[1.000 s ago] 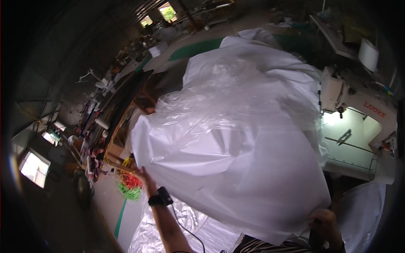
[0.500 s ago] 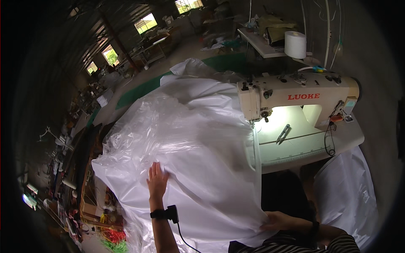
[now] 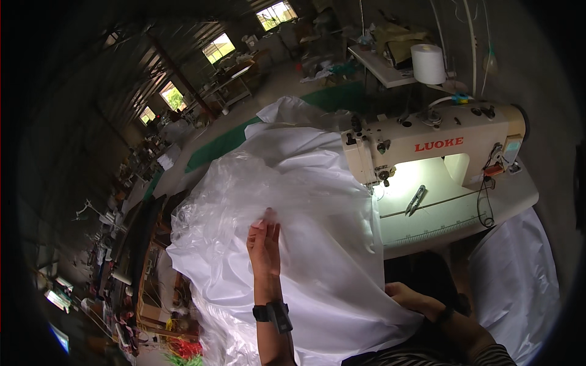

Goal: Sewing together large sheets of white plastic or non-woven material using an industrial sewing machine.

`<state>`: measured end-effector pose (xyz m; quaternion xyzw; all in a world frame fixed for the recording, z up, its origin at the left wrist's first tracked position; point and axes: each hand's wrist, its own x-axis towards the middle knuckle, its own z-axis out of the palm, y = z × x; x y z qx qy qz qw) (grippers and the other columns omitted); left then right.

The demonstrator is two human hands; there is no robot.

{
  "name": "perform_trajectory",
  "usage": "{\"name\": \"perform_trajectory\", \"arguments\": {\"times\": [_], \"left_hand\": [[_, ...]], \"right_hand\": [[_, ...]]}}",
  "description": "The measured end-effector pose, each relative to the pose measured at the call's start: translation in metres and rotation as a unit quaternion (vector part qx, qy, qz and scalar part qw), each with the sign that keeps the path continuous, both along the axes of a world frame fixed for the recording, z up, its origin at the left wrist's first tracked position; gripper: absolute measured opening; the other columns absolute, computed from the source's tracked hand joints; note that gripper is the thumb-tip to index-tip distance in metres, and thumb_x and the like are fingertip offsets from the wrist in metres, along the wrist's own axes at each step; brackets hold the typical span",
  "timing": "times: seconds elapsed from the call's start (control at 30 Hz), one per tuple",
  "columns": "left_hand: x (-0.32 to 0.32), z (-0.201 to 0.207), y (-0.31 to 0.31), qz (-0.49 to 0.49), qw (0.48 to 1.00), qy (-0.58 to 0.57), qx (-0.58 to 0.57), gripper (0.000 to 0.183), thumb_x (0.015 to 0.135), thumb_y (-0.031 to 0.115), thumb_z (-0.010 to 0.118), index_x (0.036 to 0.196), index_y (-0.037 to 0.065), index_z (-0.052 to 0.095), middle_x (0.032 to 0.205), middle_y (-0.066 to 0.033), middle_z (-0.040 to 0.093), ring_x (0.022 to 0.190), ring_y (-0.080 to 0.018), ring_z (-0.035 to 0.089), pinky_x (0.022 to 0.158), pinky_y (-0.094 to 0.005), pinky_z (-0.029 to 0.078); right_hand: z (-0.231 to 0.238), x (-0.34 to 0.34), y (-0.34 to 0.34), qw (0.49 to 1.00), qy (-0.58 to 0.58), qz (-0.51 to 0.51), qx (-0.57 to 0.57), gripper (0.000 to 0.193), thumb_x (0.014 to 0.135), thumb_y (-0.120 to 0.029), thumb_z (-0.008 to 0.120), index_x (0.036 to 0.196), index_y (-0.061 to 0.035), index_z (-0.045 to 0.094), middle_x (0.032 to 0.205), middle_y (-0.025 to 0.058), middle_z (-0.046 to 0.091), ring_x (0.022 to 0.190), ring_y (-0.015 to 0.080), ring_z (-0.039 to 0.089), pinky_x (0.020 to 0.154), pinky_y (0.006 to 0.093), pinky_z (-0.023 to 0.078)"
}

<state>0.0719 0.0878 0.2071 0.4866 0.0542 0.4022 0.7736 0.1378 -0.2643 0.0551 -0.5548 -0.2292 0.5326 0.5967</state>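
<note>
A large sheet of white fabric (image 3: 329,244) with a clear plastic layer (image 3: 220,201) over its left part lies heaped in front of me. My left hand (image 3: 264,243), with a black wrist device, rests flat on the fabric, fingers together and pointing up. My right hand (image 3: 408,297) grips the lower right edge of the fabric near my lap. A cream industrial sewing machine (image 3: 433,146) stands to the right, its lamp lighting the bed, where small snips (image 3: 416,199) lie.
More white fabric (image 3: 519,274) hangs at the right of the machine table (image 3: 464,226). A large white thread cone (image 3: 427,63) stands behind the machine. Cluttered workbenches (image 3: 122,256) run along the left, and green floor strips (image 3: 220,143) and windows lie beyond.
The view has swung right, bringing the sewing machine closer to the centre. My left hand slid up across the fabric; my right hand stays at the fabric's lower edge.
</note>
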Motion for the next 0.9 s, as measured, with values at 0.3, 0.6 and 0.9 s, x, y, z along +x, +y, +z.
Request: {"name": "perform_trajectory", "arguments": {"times": [0.3, 0.6, 0.9], "left_hand": [[-0.163, -0.147, -0.232, -0.287, 0.835, 0.189, -0.430, 0.039, 0.093, 0.031, 0.067, 0.121, 0.006, 0.063, 0.128, -0.0124, 0.058, 0.114, -0.0266, 0.055, 0.101, -0.0461, 0.042], [-0.190, -0.015, -0.218, -0.419, 0.824, 0.302, 0.234, 0.039, 0.099, 0.035, 0.062, 0.089, -0.002, 0.069, 0.085, -0.0105, 0.070, 0.077, -0.0210, 0.066, 0.076, -0.0305, 0.053], [-0.092, -0.062, 0.033, 0.199, 0.641, 0.427, 0.606, 0.063, 0.088, 0.018, 0.070, 0.145, 0.008, 0.046, 0.150, -0.0149, 0.044, 0.139, -0.0388, 0.038, 0.114, -0.0452, 0.033]], "right_hand": [[0.020, -0.031, -0.081, 0.988, -0.010, -0.151, 0.007, 0.027, 0.103, -0.023, 0.055, 0.115, 0.0007, 0.062, 0.098, 0.0013, 0.065, 0.090, 0.0060, 0.058, 0.080, 0.0236, 0.049], [0.016, -0.039, -0.073, 0.991, 0.028, -0.125, 0.023, 0.036, 0.102, -0.024, 0.061, 0.126, 0.0022, 0.056, 0.111, 0.0056, 0.066, 0.102, 0.0101, 0.062, 0.091, 0.0278, 0.051], [0.011, -0.047, -0.083, 0.993, -0.066, -0.075, -0.060, 0.027, 0.098, -0.015, 0.063, 0.118, 0.0033, 0.060, 0.104, 0.0097, 0.070, 0.100, 0.0152, 0.067, 0.091, 0.0296, 0.053]]}}
